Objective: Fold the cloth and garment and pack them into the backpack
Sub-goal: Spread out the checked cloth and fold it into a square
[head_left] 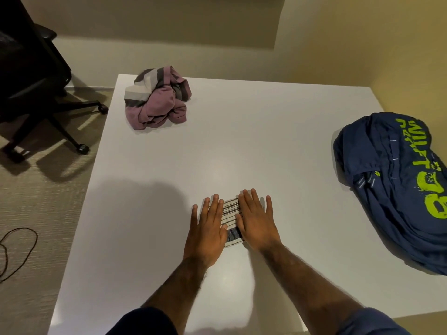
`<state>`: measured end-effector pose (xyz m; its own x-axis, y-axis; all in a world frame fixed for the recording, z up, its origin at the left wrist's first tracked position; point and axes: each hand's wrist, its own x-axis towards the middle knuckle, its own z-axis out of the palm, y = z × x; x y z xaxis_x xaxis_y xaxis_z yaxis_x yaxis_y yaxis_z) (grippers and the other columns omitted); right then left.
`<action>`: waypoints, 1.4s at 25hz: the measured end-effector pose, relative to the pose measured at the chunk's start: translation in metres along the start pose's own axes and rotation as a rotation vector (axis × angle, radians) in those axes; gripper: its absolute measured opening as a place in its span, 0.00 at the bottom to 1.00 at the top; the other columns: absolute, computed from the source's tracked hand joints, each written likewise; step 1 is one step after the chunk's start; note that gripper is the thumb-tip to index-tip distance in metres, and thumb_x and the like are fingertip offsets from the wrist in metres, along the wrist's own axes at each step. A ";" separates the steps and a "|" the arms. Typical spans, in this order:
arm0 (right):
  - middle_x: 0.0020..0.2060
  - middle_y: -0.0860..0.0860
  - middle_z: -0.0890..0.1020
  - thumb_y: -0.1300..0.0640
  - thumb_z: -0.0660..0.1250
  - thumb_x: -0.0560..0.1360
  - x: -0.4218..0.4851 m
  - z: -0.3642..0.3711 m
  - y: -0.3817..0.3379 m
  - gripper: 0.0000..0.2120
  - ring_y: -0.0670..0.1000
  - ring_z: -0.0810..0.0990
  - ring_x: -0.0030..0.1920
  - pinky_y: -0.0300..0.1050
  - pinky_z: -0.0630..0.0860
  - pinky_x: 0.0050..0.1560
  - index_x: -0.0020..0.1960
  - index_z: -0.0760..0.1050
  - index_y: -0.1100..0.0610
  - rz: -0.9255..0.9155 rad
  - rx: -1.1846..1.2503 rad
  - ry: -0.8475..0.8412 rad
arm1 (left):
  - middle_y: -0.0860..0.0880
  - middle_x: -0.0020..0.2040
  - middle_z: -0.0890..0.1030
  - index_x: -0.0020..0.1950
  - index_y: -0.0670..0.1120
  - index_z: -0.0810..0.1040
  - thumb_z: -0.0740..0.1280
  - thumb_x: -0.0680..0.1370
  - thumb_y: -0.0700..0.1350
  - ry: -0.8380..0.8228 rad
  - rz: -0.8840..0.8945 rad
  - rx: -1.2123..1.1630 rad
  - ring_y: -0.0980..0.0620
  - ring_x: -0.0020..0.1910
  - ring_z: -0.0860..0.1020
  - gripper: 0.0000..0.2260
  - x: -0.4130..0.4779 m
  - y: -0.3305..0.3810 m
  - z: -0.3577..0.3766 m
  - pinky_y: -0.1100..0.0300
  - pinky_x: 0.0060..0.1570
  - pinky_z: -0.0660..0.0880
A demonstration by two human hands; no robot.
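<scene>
A small folded cloth (230, 213), white with dark stripes, lies flat on the white table (242, 141) near its front middle. My left hand (208, 228) presses flat on the cloth's left part, fingers straight and spread. My right hand (256, 218) presses flat on its right part the same way. Only a strip of cloth shows between the palms. A crumpled mauve garment (157, 100) with grey and cream stripes sits in a heap at the table's far left. A navy backpack (396, 184) with lime-green lettering lies on its side at the right edge.
A black office chair (31, 76) on castors stands on the carpet to the left of the table. A thin dark cable (21, 247) loops on the floor at the lower left. A beige wall runs behind the table.
</scene>
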<state>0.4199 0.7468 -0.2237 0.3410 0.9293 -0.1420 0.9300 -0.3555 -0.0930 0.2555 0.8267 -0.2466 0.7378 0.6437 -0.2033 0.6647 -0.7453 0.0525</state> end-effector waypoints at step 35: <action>0.82 0.53 0.38 0.49 0.46 0.86 0.182 -0.059 0.275 0.30 0.54 0.35 0.81 0.56 0.35 0.79 0.82 0.36 0.57 0.075 0.024 -0.139 | 0.46 0.81 0.31 0.81 0.46 0.32 0.40 0.84 0.61 0.090 0.144 0.033 0.45 0.79 0.30 0.32 0.374 0.178 -0.073 0.40 0.78 0.35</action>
<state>0.7458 0.8245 -0.2174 0.3854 0.8778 -0.2846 0.8987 -0.4270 -0.1001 0.6579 0.9474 -0.2422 0.8336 0.5419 -0.1074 0.5484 -0.8352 0.0423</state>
